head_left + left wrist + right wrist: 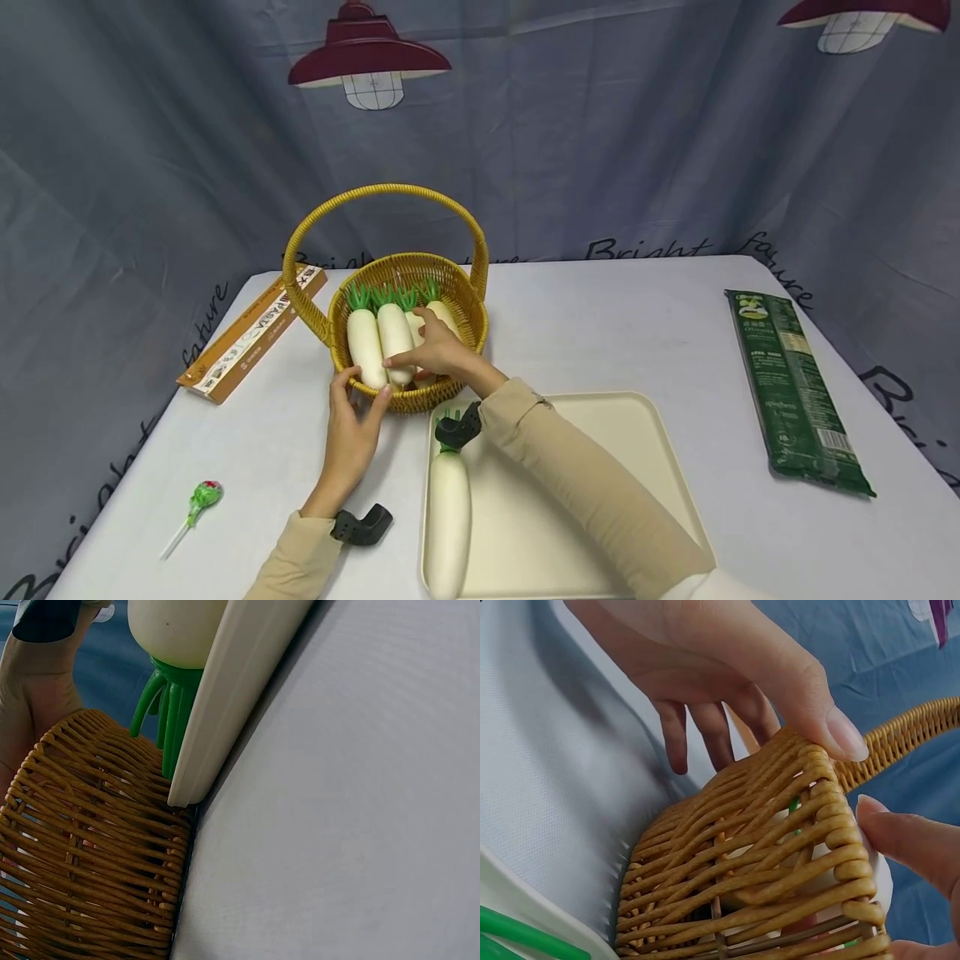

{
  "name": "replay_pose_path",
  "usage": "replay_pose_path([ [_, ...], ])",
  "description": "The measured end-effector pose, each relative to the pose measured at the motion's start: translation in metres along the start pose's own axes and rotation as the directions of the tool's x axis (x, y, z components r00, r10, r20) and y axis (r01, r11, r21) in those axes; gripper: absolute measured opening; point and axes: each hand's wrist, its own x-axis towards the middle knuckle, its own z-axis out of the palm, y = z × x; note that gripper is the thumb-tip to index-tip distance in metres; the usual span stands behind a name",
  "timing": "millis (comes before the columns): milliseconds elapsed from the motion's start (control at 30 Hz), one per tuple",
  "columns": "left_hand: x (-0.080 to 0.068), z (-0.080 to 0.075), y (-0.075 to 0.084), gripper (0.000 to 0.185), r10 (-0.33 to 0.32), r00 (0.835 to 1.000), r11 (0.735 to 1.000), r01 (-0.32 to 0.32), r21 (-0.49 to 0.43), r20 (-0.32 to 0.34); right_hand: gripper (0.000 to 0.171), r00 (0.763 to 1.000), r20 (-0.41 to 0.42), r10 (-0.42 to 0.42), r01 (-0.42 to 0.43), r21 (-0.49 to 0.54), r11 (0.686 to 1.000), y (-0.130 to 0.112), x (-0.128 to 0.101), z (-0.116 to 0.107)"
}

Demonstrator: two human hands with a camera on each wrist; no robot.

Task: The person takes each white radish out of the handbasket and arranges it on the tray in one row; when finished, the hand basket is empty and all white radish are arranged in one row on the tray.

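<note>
A yellow wicker basket [483,329] holds several white radishes [365,346] with green tops. My left hand [351,433] holds its front rim, thumb [844,735] on the edge and other fingers along the outside. Inside the rim, my right hand [438,346] grips a white radish [395,333], its thumb lying across the lower end. In the right wrist view that thumb [907,832] rests against a white surface beyond the weave; the remaining fingers are mostly hidden. Another radish [448,525] lies on a cream tray [555,517] beneath the right forearm.
An orange pasta box [255,333] lies left of the basket. A green-wrapped lollipop [204,495] is at the front left. On the right side of the white table [600,333] lies a green spaghetti packet [798,387]. A grey curtain [562,150] hangs behind.
</note>
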Motion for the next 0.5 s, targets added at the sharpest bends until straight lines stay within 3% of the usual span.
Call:
replay_pose_path([
  [233, -0.007, -0.002, 0.023, 0.052, 0.013, 1.0, 1.0, -0.013, -0.018, -0.008, 0.097, 1.0, -0.01, -0.017, 0.017, -0.005, 1.0, 0.0, -0.001, 0.0],
  [333, -0.008, -0.002, 0.022, 0.052, -0.003, 1.0, 1.0, 0.003, -0.014, -0.008, 0.096, 1.0, 0.007, -0.01, 0.009, 0.013, 1.0, 0.001, -0.002, 0.0],
  [433, -0.003, 0.0, 0.006, 0.053, 0.007, 1.0, 1.0, -0.007, -0.008, -0.009, 0.094, 1.0, 0.022, -0.014, 0.014, 0.026, 1.0, 0.001, -0.002, -0.001],
  [500, -0.001, 0.0, 0.007, 0.054, 0.016, 1.0, 1.0, -0.016, -0.01, -0.004, 0.093, 0.999, 0.027, -0.022, 0.021, 0.029, 0.999, 0.0, -0.001, -0.003],
])
